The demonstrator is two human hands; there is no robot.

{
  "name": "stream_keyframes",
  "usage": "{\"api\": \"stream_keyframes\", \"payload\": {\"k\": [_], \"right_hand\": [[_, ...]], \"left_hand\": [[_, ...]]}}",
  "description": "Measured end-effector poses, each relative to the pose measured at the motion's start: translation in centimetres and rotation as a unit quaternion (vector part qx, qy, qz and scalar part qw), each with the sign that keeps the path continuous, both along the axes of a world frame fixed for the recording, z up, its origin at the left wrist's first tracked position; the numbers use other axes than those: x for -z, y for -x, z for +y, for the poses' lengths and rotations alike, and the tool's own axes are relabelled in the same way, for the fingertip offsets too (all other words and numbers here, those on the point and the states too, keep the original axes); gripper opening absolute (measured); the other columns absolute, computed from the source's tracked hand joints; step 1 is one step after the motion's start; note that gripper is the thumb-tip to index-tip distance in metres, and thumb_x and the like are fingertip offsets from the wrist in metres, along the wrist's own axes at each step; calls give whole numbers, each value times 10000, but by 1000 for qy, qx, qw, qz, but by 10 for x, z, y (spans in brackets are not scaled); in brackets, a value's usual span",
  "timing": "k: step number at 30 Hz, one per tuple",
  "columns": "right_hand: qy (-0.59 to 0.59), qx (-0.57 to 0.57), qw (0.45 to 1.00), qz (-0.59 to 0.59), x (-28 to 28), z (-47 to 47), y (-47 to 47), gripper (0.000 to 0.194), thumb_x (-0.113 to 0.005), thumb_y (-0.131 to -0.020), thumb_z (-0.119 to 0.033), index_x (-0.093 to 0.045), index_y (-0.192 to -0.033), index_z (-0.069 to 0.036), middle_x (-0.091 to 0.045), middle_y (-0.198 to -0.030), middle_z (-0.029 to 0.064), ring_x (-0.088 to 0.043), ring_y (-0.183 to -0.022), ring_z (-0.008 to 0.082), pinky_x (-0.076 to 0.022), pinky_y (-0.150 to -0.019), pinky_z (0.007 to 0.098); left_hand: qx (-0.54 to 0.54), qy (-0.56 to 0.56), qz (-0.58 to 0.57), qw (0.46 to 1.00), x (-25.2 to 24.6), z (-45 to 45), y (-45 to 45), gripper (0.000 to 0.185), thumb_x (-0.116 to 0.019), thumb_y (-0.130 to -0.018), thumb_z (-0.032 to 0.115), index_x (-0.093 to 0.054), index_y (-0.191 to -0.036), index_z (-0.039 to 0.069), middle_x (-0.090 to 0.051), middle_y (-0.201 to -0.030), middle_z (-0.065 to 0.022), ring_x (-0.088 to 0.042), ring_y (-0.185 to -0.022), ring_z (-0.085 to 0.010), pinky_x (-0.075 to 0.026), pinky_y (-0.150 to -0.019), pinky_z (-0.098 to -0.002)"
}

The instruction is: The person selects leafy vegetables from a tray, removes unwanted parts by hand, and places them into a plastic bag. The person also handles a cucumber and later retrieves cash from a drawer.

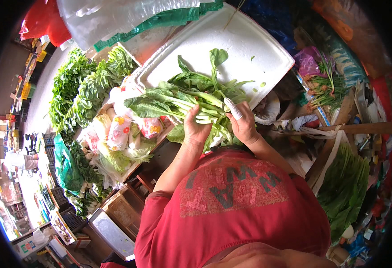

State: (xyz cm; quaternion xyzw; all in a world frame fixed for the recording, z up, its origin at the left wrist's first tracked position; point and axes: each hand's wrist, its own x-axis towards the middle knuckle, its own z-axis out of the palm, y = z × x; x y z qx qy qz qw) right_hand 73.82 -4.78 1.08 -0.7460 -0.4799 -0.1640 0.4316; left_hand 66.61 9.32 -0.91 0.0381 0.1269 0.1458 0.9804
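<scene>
My left hand grips a bunch of leafy greens around its pale green stems, thumb on top. The leaves point left and the cut stem ends face right. My right hand pinches stems at that cut end. One of its fingers wears a white wrap. Beneath and behind the bunch lies a white foam box lid or tray, with looser leaves and small leaf scraps on it. More stems hang below my hands, close to my red shirt.
Wrapped cabbages sit to the left, beside heaped greens. Plastic bags hang overhead. Spring onions lie at right, near a wooden bar. A metal tray stands lower left. A person is farther off.
</scene>
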Motion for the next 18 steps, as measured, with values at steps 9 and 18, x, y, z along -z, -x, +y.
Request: {"api": "stream_keyframes", "payload": {"k": [9, 18], "right_hand": [[-65, 149, 936, 312, -12, -23, -61, 355, -576, -835, -231, -517, -1072, 27, -550, -706, 36, -503, -631, 114, -428, -588, 240], [-24, -44, 854, 518, 6, -7, -11, 257, -530, -867, -192, -557, -1051, -14, -610, -777, 31, -452, -572, 26, -362, -508, 151]], "left_hand": [[21, 2, 9, 1000, 5, 2, 11, 395, -625, -692, 69, -524, -1074, 71, -569, -1053, -72, -524, -979, -236, -384, -916, -395], [56, -26, 41, 997, 25, -7, 18, 326, -612, -718, 97, -542, -1032, 41, -501, -1186, -161, -463, -1114, -278, -333, -978, -427]]}}
